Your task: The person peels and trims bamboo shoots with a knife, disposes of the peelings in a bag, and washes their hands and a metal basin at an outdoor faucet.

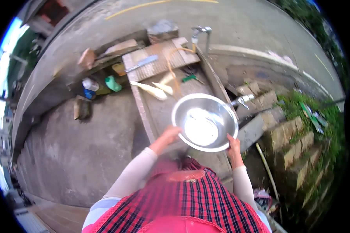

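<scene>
A round stainless-steel basin (226,116) is held over the near part of a concrete sink (155,112). My left hand (171,134) is closed on its left rim, my right hand (233,145) on its lower right rim. No contents can be made out in the basin, whose bottom shines brightly. Beyond it in the sink lie several long, pale vegetables (153,91) and a green-handled tool (190,78) too small to name. A knife with a broad blade (147,60) rests on the ridged washing slab (167,56) at the sink's far end.
A tap (201,29) with an orange hose (169,62) stands at the far end; another tap (243,100) juts in from the right. Plastic bottles (112,83) sit left of the sink. Concrete blocks (287,134) and a pole (265,163) are on the right.
</scene>
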A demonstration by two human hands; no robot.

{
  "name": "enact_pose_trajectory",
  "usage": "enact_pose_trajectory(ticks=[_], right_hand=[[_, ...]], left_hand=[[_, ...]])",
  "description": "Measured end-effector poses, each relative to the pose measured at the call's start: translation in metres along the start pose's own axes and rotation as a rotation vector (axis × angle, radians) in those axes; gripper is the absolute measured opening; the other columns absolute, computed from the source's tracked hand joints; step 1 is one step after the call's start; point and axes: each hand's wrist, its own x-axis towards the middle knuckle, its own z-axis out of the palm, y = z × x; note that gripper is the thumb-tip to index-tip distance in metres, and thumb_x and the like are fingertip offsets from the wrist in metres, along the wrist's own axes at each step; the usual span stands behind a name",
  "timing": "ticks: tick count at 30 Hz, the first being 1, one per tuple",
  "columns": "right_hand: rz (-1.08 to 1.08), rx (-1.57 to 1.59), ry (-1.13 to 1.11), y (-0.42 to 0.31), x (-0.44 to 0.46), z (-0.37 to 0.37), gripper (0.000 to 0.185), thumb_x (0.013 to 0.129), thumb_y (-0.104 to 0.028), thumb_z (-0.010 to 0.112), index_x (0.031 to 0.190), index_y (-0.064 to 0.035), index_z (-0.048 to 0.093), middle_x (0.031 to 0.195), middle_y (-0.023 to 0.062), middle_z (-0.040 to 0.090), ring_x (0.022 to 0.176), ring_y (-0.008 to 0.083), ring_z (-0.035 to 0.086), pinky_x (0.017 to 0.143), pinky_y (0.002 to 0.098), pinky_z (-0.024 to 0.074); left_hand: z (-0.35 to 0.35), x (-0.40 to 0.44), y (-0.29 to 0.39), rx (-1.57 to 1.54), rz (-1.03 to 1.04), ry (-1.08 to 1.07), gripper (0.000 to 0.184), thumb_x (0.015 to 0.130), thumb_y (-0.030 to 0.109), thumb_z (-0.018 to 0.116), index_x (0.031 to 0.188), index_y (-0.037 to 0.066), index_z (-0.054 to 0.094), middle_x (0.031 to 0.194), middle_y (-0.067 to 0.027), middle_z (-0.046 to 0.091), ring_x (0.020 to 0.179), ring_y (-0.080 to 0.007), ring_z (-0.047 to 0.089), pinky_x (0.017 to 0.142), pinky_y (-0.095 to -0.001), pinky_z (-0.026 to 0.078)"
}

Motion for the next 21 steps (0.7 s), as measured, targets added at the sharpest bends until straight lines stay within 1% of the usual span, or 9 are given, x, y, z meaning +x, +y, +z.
enact_pose_trajectory(ticks=[2,5,6,8,10,15,17,18,21], right_hand=[[0.015,0.127,-0.150,0.015,0.020,-0.009,0.046,0.082,-0.005,0.057,0.126,0.0030,0.044,0.117,0.0201,0.055,0.100,0.0358,0.059,0.081,0.0544,0.0505],[0.074,0.096,-0.091,0.012,0.007,0.001,0.046,0.081,-0.005,0.054,0.125,0.0009,0.044,0.114,0.0171,0.055,0.100,0.0357,0.057,0.079,0.0561,0.0497],[0.068,0.104,-0.059,0.013,0.007,0.000,0.045,0.080,-0.003,0.055,0.123,0.0027,0.044,0.112,0.0178,0.055,0.099,0.0354,0.057,0.078,0.0549,0.0505],[0.087,0.110,-0.026,0.016,0.009,-0.001,0.046,0.080,-0.004,0.055,0.124,0.0016,0.044,0.114,0.0181,0.053,0.101,0.0362,0.056,0.078,0.0572,0.0497],[0.093,0.114,0.007,0.011,-0.004,0.006,0.047,0.080,-0.005,0.054,0.125,0.0005,0.043,0.117,0.0184,0.052,0.102,0.0382,0.055,0.078,0.0619,0.0482],[0.102,0.107,0.002,0.010,-0.014,0.009,0.046,0.079,-0.001,0.052,0.124,0.0016,0.043,0.117,0.0189,0.052,0.099,0.0394,0.056,0.078,0.0632,0.0477],[0.101,0.097,0.021,0.019,-0.001,0.000,0.050,0.078,-0.005,0.053,0.126,-0.0037,0.042,0.118,0.0173,0.052,0.102,0.0396,0.055,0.077,0.0643,0.0470],[0.101,0.089,0.026,0.025,0.010,-0.007,0.051,0.077,-0.006,0.053,0.127,-0.0064,0.042,0.119,0.0165,0.052,0.103,0.0398,0.054,0.076,0.0649,0.0467],[0.092,0.106,0.013,0.024,0.021,-0.005,0.044,0.078,-0.001,0.053,0.122,-0.0005,0.046,0.112,0.0169,0.054,0.099,0.0370,0.056,0.076,0.0615,0.0476]], left_hand=[[-0.013,0.010,-0.013,-0.057,0.094,-0.204,0.019,0.076,0.017,0.061,0.090,0.005,0.065,0.073,0.0002,0.059,0.066,-0.0101,0.053,0.056,-0.0279,0.043],[-0.021,0.051,-0.039,-0.103,0.226,-0.288,0.019,0.078,0.020,0.061,0.087,0.005,0.066,0.067,0.0028,0.058,0.054,-0.0074,0.050,0.043,-0.0224,0.035],[-0.017,0.081,-0.057,-0.151,0.234,-0.254,0.019,0.078,0.022,0.062,0.083,0.004,0.067,0.064,0.0016,0.058,0.051,-0.0073,0.049,0.042,-0.0227,0.034],[-0.012,0.042,-0.025,-0.092,0.275,-0.137,0.024,0.073,0.019,0.060,0.070,-0.004,0.063,0.055,-0.0088,0.057,0.038,-0.0156,0.050,0.032,-0.0289,0.034],[-0.008,0.071,-0.046,-0.072,0.252,-0.075,0.028,0.073,0.024,0.063,0.066,-0.003,0.063,0.054,-0.0082,0.057,0.038,-0.0147,0.049,0.033,-0.0303,0.034],[0.003,0.031,-0.041,-0.198,0.160,-0.223,0.034,0.071,0.028,0.072,0.084,-0.003,0.063,0.065,-0.0083,0.060,0.050,-0.0167,0.055,0.037,-0.0300,0.036],[0.023,0.110,-0.106,-0.428,0.114,-0.189,0.046,0.072,0.014,0.068,0.114,0.003,0.052,0.088,-0.0133,0.062,0.077,-0.0266,0.062,0.050,-0.0375,0.049],[0.020,0.109,-0.106,-0.351,0.126,-0.196,0.048,0.072,0.009,0.066,0.117,0.003,0.051,0.093,-0.0142,0.061,0.083,-0.0282,0.062,0.057,-0.0402,0.051],[0.013,0.074,-0.082,-0.169,0.248,-0.224,0.047,0.071,0.001,0.062,0.117,-0.001,0.051,0.100,-0.0159,0.060,0.093,-0.0294,0.062,0.076,-0.0445,0.053]])
